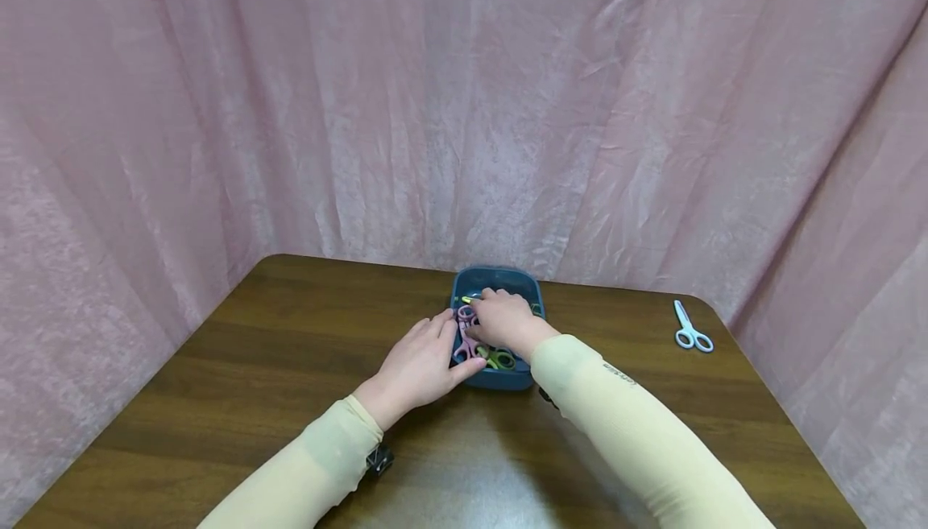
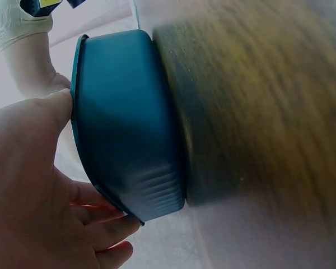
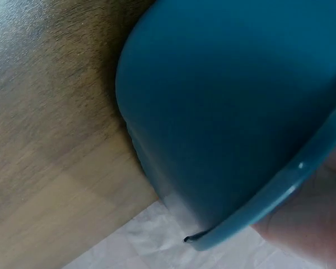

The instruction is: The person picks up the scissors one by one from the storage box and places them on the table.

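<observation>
Brown table (image 1: 333, 312), bin (image 1: 500, 380) touching spread left grip (image 1: 420, 360), scissors (image 1: 470, 345) under right grip (image 1: 506, 321), hold unclear

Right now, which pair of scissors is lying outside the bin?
The light blue scissors, on the table to the right; the pink scissors and green scissors lie inside the blue bin.

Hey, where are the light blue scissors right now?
In the head view, the light blue scissors lie on the table near its far right corner, to the right of the blue bin and apart from it.
</observation>
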Demonstrator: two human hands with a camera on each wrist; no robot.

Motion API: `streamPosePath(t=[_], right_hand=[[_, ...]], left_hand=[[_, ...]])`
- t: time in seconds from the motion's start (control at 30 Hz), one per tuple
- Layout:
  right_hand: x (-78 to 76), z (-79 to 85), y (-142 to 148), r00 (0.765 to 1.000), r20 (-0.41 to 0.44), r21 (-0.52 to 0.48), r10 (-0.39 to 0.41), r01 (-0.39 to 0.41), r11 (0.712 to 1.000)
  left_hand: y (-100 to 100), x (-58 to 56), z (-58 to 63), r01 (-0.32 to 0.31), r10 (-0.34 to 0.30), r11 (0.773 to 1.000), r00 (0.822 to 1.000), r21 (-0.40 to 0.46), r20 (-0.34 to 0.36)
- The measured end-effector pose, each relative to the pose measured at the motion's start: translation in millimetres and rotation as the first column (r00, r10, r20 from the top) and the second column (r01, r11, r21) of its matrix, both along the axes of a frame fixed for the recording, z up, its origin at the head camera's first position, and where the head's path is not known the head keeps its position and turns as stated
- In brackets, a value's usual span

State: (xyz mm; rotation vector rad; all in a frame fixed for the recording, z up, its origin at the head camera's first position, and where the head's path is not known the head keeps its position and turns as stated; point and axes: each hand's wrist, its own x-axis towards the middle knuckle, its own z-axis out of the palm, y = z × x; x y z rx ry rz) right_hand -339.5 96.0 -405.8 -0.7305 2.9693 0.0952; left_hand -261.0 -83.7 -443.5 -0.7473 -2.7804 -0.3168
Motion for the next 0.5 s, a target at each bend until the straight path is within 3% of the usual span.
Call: streamPosePath(t=[0.2, 0.5], right_hand=[[-2.0, -2.1, 2.0, 1.000, 0.004, 0.007, -0.004, 0.004, 1.000], [0.7, -2.7, 3.4, 0.997, 0.021, -0.040, 0.071, -0.070, 0.997]], left_hand=[[3.4, -0.9, -0.1, 0.016, -0.016, 1.000, 1.000, 0.021, -0.003], [-0.5, 1.0, 1.6, -0.002, 0.002, 1.000, 1.000, 0.016, 0.011]])
